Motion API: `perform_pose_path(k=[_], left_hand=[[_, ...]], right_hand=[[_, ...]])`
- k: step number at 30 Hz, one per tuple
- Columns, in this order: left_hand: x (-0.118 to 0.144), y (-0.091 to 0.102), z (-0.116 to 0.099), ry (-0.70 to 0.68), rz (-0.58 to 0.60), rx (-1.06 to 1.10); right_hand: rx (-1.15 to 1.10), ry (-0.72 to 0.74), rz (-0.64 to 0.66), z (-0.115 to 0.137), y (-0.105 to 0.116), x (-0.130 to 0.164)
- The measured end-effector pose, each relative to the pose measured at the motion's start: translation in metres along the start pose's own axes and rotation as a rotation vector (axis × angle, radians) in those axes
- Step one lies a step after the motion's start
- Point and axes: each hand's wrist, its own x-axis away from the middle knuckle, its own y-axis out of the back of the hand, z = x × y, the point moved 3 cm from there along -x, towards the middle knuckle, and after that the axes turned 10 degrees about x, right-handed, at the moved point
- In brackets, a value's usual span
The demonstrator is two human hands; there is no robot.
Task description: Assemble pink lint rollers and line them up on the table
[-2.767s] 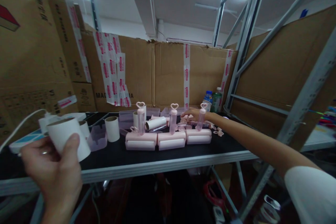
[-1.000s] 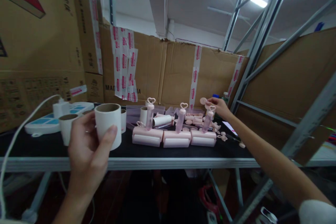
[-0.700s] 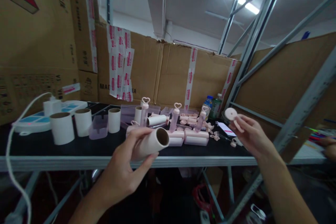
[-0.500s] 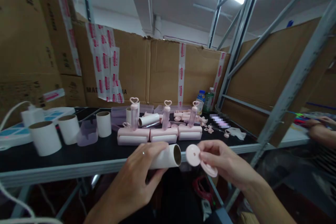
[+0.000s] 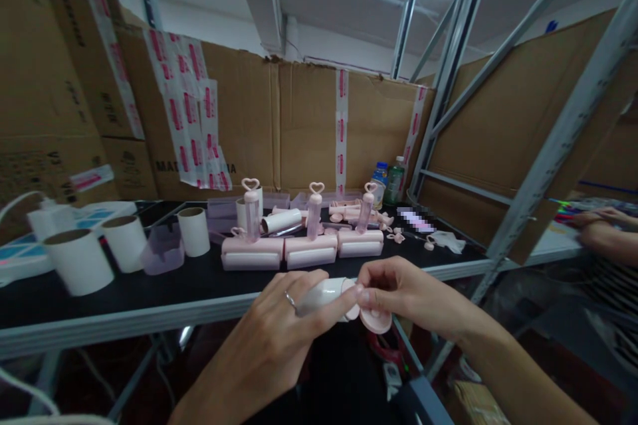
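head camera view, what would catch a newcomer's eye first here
Front and centre, the left hand grips a white cardboard roll while the right hand holds pink round plastic caps at its end. Behind, on the black table, stand three pink rollers with heart-topped handles, and upright white tubes at left.

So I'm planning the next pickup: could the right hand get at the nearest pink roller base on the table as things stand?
Probably not right away: the right hand is holding a pink cap against the roll. The base itself sits unobstructed just beyond the table edge.
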Motion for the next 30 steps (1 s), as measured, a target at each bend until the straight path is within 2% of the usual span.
perform_pose_path(k=[8,11,13,15,19,21,23,26,30], left_hand=[[0.001,-0.012,-0.001,0.054,0.027,0.114],[0.002,-0.017,0.003,0.116,-0.036,0.202],[0.004,-0.020,0.010,0.206,-0.166,0.282],[0.007,-0.023,0.018,0.341,-0.364,0.379],[0.012,-0.029,0.033,0.577,-0.779,0.814],[0.012,-0.033,0.037,0.656,-0.970,0.999],[0.012,-0.037,0.037,0.722,-1.142,1.055],[0.011,-0.044,0.033,0.794,-1.283,1.054],[0.010,-0.052,0.025,0.833,-1.342,1.050]], right_hand=[[-0.011,-0.011,0.035,-0.003,-0.004,-0.002],[-0.015,0.013,-0.013,-0.001,-0.006,-0.003],[-0.035,0.041,-0.102,0.000,-0.006,-0.006],[-0.049,0.082,-0.263,-0.001,-0.004,-0.010],[-0.058,0.131,-0.620,-0.014,-0.004,-0.019],[-0.094,0.132,-0.713,-0.022,-0.008,-0.023],[-0.162,0.133,-0.748,-0.028,-0.015,-0.025],[-0.270,0.138,-0.794,-0.033,-0.029,-0.024],[-0.373,0.177,-0.861,-0.031,-0.051,-0.019]])
